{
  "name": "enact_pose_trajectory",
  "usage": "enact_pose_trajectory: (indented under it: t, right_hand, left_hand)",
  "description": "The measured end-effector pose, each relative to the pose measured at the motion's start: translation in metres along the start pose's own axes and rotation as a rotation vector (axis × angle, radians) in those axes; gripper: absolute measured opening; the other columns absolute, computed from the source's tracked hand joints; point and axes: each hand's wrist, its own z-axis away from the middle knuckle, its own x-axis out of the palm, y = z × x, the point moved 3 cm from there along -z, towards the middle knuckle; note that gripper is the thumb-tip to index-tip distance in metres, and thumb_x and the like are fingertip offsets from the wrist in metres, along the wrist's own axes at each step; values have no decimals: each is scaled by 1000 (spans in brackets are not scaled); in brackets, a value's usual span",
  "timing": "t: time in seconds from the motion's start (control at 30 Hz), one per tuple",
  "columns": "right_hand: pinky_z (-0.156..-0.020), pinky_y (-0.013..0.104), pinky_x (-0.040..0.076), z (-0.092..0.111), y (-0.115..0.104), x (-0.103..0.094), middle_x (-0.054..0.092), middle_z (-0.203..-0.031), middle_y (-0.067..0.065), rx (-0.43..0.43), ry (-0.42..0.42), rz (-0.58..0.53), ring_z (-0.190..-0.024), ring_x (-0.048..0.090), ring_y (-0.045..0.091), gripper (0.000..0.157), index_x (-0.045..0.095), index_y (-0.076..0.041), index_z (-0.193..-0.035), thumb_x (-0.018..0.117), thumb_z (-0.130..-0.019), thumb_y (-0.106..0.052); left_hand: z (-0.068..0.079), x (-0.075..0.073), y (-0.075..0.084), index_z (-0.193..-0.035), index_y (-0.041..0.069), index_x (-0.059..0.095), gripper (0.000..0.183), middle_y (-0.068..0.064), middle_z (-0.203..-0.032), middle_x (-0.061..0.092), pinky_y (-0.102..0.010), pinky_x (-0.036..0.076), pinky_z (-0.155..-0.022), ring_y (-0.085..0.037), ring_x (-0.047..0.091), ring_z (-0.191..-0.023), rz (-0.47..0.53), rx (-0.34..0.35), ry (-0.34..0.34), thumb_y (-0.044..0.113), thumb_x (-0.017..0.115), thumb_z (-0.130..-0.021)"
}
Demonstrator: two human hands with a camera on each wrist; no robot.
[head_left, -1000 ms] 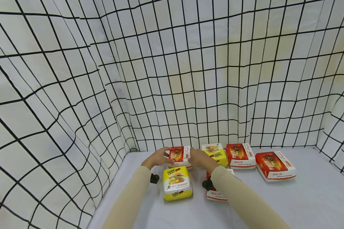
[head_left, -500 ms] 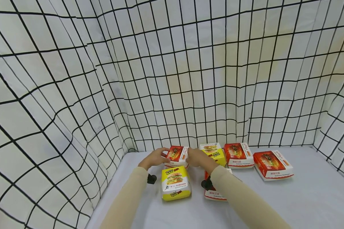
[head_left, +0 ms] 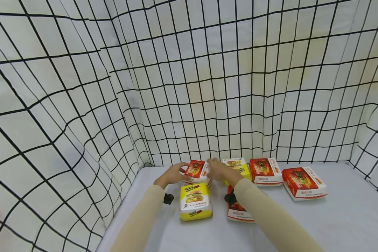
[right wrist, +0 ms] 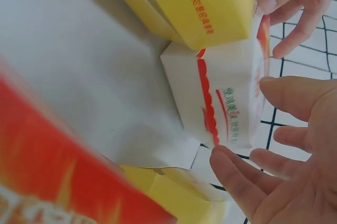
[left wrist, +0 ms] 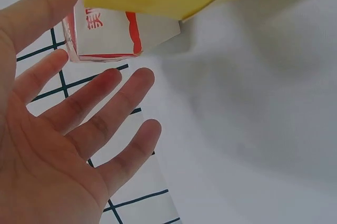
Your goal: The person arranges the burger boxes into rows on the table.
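Observation:
A red and white burger box (head_left: pixel 195 168) stands at the back left, between my two hands. My left hand (head_left: pixel 171 175) is at its left side, its fingers spread in the left wrist view with the thumb tip by the box. On the right side, my right hand (head_left: pixel 223 171) has its fingers loosely extended; in the right wrist view the thumb and index fingertips (right wrist: pixel 220 153) meet the box's edges. Directly in front stands a yellow and white burger box (head_left: pixel 195 202), which overlaps the red and white box in both wrist views.
Right of my hands stand another yellow box (head_left: pixel 238 167) and two red and white boxes (head_left: pixel 264 171) (head_left: pixel 303 182). A red box (head_left: pixel 237 210) lies partly under my right sleeve. Black netting (head_left: pixel 208 105) over white cloth rises behind and left of the white table (head_left: pixel 220 234).
The red and white box between my hands has turned slightly. My right hand has shifted up a little along its side, uncovering more of the red box below my sleeve.

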Motion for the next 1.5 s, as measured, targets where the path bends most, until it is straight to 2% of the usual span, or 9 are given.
enact_pose_trajectory:
  t: [0.37, 0.6, 0.73, 0.87, 1.0, 1.2, 1.33, 1.5]
  right_hand:
    - [-112, 48, 33, -10, 5, 6, 32, -153, 18, -8, -41, -18, -140, 36, 32, 70, 28, -8, -151, 62, -94, -29]
    - [-103, 45, 42, -9, 3, 9, 39, -144, 20, 14, -40, -22, -120, 49, 26, 70, 32, -8, -149, 64, -92, -33]
    - [-100, 45, 45, -6, 2, 8, 37, -145, 21, 38, -32, -21, -118, 50, 27, 73, 31, -9, -150, 65, -91, -35]
    - [-98, 45, 46, -4, 1, 9, 36, -146, 21, 54, -29, -11, -116, 51, 27, 74, 30, -9, -150, 65, -91, -36]
    - [-94, 43, 47, -5, 2, 11, 37, -144, 21, 68, -27, 5, -109, 51, 27, 73, 31, -9, -149, 66, -90, -35]
    - [-90, 42, 47, -2, 2, 12, 43, -139, 19, 68, -25, 21, -103, 51, 26, 69, 36, -8, -145, 67, -89, -32]
    - [-92, 43, 46, 1, 3, 11, 44, -139, 18, 69, -31, 26, -105, 51, 26, 68, 37, -8, -144, 67, -89, -32]
    - [-94, 43, 46, 3, 5, 8, 48, -138, 16, 62, -15, 39, -105, 52, 24, 64, 39, -7, -142, 66, -89, -31]
  left_hand:
    - [-1, 5, 2, -137, 29, 51, 59, -9, -122, 61, -46, 49, -89, -24, 58, -107, -51, 17, 25, 33, 75, -84]
    - [-3, 3, 1, -132, 26, 56, 48, -8, -116, 63, -40, 50, -82, -22, 58, -99, -97, 14, 73, 26, 72, -87]
    - [-4, 1, 2, -128, 24, 59, 42, -9, -111, 64, -37, 50, -77, -21, 58, -94, -119, 6, 111, 23, 70, -88]
    - [-5, -1, 2, -125, 23, 62, 38, -8, -103, 65, -35, 48, -71, -21, 58, -89, -127, -9, 145, 22, 69, -87]
    - [-4, -2, 2, -122, 21, 63, 35, -7, -101, 66, -39, 49, -72, -22, 59, -89, -130, -42, 186, 24, 69, -87]
    - [-6, -1, 2, -123, 15, 59, 40, -6, -98, 66, -37, 47, -69, -21, 58, -85, -157, -106, 253, 30, 69, -88]
    - [-6, 0, 4, -118, 11, 60, 39, -5, -92, 66, -33, 45, -64, -20, 57, -77, -153, -138, 262, 33, 69, -88]
    - [-8, 2, 5, -117, 13, 62, 34, -7, -104, 69, -32, 45, -63, -20, 58, -77, -164, -123, 253, 34, 65, -91]
